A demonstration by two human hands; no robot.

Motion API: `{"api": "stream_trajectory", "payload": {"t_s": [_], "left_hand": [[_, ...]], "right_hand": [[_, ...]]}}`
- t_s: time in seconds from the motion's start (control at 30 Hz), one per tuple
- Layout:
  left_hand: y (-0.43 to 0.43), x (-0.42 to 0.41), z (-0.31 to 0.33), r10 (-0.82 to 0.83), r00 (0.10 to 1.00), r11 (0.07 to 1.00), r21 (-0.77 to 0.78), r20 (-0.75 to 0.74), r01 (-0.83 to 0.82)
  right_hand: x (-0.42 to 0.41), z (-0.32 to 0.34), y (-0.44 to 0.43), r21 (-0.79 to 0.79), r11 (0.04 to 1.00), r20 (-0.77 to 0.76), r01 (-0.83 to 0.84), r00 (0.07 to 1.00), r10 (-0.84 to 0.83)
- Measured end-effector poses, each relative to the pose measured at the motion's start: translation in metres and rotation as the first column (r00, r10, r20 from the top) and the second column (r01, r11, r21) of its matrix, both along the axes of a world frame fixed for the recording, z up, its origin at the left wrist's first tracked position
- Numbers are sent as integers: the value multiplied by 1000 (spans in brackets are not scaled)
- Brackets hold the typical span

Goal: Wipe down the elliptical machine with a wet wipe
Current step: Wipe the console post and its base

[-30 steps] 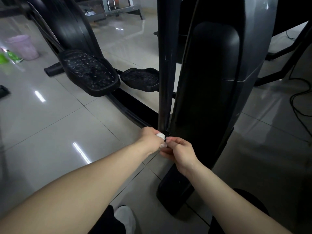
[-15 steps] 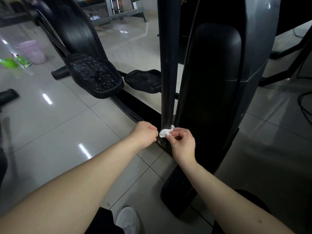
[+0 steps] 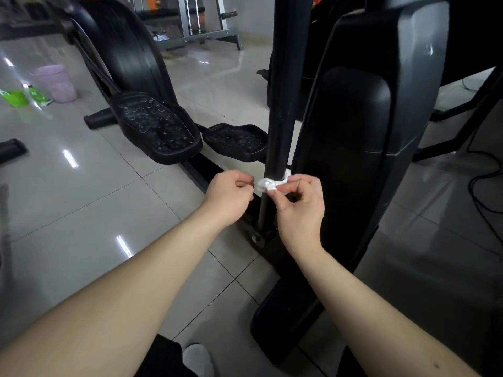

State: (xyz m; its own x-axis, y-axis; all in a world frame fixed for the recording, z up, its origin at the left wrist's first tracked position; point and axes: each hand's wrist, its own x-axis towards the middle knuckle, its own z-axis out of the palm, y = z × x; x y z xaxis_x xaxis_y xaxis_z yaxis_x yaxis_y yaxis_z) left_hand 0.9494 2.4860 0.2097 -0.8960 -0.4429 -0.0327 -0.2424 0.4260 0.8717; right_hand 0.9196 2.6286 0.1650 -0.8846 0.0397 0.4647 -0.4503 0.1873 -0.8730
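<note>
A white shoe [image 3: 198, 359] shows at the bottom edge, on the tiled floor [image 3: 81, 213]. Both bare forearms reach forward to the lower part of the elliptical's [image 3: 353, 131] black pole [image 3: 283, 104]. The white wipe [image 3: 269, 184] is bunched and wrapped round the front of this pole, low down, just above its joint with the base. The right hand [image 3: 300, 210] pinches the wipe's right part between thumb and forefinger, the other fingers curled loosely. The left hand [image 3: 231, 195] sits just left of the pole with its fingers curled in, fingertips right at the wipe's left end; whether it grips that end I cannot tell. The grey-and-black housing stands just right of the pole. Beyond the hands lie two studded pedals, a large near one [image 3: 160, 129] and a smaller one [image 3: 236, 140] behind it, touching the pole's left side in this view. Farther left on the floor stand a pink bin [image 3: 55, 81] and a green bottle [image 3: 36, 95] beside it. A metal rack [image 3: 206, 23] stands at the back, and cables [image 3: 484, 180] trail at the right.
</note>
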Motion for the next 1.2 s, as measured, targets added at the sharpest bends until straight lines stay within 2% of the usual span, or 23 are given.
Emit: {"api": "stream_trajectory", "payload": {"t_s": [0.2, 0.47, 0.77, 1.2], "left_hand": [[6, 5, 40, 43, 966, 997, -54, -254, -59], [28, 7, 94, 113, 858, 993, 34, -500, -111], [35, 13, 140, 116, 803, 993, 72, -584, -91], [36, 7, 241, 27, 663, 992, -60, -748, -108]], "right_hand": [[-1, 33, 1, -41, 999, -55, -2, 998, 0], [-3, 105, 0, -108, 994, -122, -32, 992, 18], [-5, 170, 4, -116, 991, -171, -70, 984, 50], [-22, 291, -5, -207, 975, -357, -82, 934, 3]]}}
